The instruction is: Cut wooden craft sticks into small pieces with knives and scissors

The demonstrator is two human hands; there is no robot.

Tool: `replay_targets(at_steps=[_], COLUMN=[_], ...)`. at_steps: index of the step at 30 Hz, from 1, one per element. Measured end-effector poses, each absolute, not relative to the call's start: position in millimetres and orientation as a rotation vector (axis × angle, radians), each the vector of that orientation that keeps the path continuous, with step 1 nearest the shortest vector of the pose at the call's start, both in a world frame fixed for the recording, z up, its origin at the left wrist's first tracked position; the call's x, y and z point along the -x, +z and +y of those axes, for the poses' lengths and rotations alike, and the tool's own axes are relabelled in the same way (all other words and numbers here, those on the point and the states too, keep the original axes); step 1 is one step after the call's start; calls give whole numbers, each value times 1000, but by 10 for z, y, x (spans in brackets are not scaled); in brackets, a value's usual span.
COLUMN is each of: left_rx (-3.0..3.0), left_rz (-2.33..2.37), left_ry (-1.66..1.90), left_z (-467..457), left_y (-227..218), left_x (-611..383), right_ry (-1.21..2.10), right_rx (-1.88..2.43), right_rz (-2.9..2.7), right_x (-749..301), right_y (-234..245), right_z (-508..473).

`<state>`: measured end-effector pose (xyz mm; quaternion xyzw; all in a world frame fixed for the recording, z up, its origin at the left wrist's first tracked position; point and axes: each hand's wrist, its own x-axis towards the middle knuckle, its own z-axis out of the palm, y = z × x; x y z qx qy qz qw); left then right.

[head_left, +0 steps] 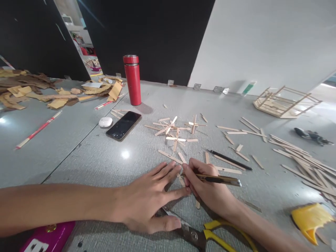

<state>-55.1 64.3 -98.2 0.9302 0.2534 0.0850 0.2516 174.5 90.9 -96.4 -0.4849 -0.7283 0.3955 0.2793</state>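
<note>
My left hand (151,196) lies flat on the grey table (110,157) with fingers spread, pressing down a thin wooden stick (181,180). My right hand (207,185) grips a slim craft knife (223,180) like a pen, its tip at the stick between my two hands. Several short wooden sticks (174,131) lie scattered just beyond my fingers. A black pen (229,160) rests to the right of them. Yellow-handled scissors (207,236) lie under my wrists near the table's front edge.
A red flask (132,79) stands at the back, with a black phone (123,125) and a white earbud case (105,121) beside it. Cardboard scraps (39,91) pile at far left. A stick frame (283,101) and long sticks (307,164) sit right. A yellow object (311,218) is near right.
</note>
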Motion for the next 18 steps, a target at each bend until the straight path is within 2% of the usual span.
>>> replay_targets(at_steps=[18], left_rx=[-2593], left_rz=[643], left_ry=[213], left_z=[669], left_y=[-965], left_x=[554], right_ry=[957], right_rx=[1220], right_rz=[-2033], right_x=[-1740], right_y=[-1015], right_z=[923])
